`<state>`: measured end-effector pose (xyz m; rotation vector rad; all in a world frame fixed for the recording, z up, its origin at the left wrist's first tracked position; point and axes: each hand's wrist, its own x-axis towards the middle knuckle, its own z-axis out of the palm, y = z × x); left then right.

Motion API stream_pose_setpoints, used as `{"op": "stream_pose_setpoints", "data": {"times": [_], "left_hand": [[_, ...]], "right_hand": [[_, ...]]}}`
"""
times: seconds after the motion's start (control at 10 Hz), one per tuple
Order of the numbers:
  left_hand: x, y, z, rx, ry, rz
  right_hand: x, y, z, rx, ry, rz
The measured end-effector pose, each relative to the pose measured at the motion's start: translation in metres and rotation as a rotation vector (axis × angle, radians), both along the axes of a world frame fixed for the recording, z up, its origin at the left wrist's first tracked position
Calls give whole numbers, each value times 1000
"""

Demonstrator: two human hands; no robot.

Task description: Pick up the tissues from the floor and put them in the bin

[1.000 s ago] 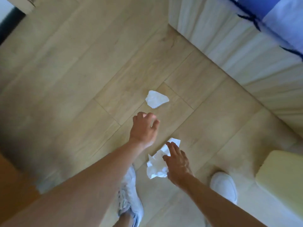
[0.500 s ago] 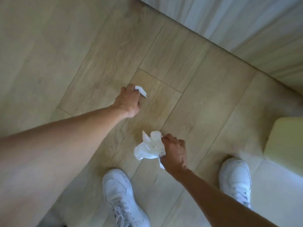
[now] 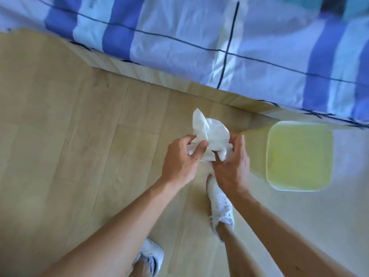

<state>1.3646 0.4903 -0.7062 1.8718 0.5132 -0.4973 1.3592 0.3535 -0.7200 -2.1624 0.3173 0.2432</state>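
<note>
Crumpled white tissues point(image 3: 209, 132) are bunched together in mid-air between both of my hands. My left hand point(image 3: 181, 158) grips them from the left, and my right hand point(image 3: 232, 166) grips them from the right. The hands touch at the tissues. A pale yellow-green square bin point(image 3: 299, 154) stands on the floor just to the right of my right hand. No tissue is visible on the floor.
A bed with a blue and white checked cover point(image 3: 219, 37) runs across the top, its wooden side panel point(image 3: 159, 76) close beyond my hands. My white shoes point(image 3: 219, 204) stand on the light wooden floor point(image 3: 69, 136) below the hands.
Both hands have risen from the floor and come together, joining the two tissues into one bunch. The view has swung toward the bed and the bin.
</note>
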Motion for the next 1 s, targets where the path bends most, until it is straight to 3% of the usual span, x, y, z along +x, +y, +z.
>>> {"op": "stream_pose_setpoints", "data": {"times": [0.2,0.4,0.7,1.0], "left_hand": [[20,-154,38,-74,-58,-108],[35,-248,12,-100,135,-319],[44,-271,-9,122,252,-392],[23,-264,67,236,141,-473]], "right_hand": [[-17,-159,33,-147,65,-211],[-22,-249,16,-148,147,-336],[-12,-280,-37,-130,321,-265],[-14,-296,28,-60,378,-288]]}}
